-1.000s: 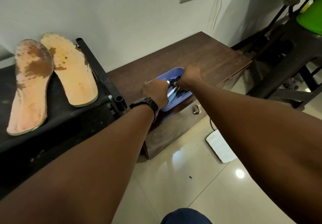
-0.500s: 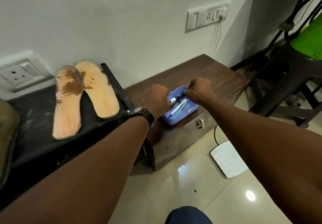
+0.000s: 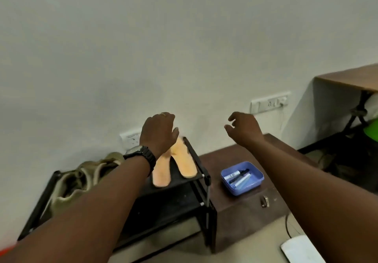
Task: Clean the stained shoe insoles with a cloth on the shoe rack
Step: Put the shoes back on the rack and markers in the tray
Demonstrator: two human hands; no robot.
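Wall [image 3: 184,38]: pale, plain, taking up most of the view.
Floor [image 3: 245,256]: glossy light tiles, showing at bottom R.
Shoe rack [image 3: 176,183]: black frame w/ dark shelves, standing against the wall, L of centre.
Chest [image 3: 235,207]: dark wood box w/ metal latch on its front, sitting just beside the rack on its R side.
L hand [image 3: 158,133]: hanging in the air over the rack, back of hand facing the camera. Fingers are pointing away & lying close together, thumb sticking out to the R. It is holding nothing.
R hand [image 3: 245,128]: hovering above the chest's far edge. Fingers are loosely curled & spread apart, gripping nothing.
Olive thing [image 3: 81,174]: lying on the rack's top shelf at L, partly behind the L forearm. Bag or shoes, can't tell.
Insoles [image 3: 185,163]: two tan ones lying flat side by side on the rack's top shelf, R half. Their far ends are hiding behind the L hand, so stains aren't showing.
Tray [image 3: 260,178]: blue plastic, resting on the chest top, nr the rack.
White thing [image 3: 300,250]: lying on the floor at bottom R, blurred.
Watch [image 3: 143,154]: black, sitting on the L wrist.
Switch plate [image 3: 269,104]: on the wall behind the R hand, w/ a cable hanging from it.
Socket [image 3: 131,139]: peeking out on the wall L of the L wrist.
Markers [image 3: 238,178]: a few lying inside the tray.
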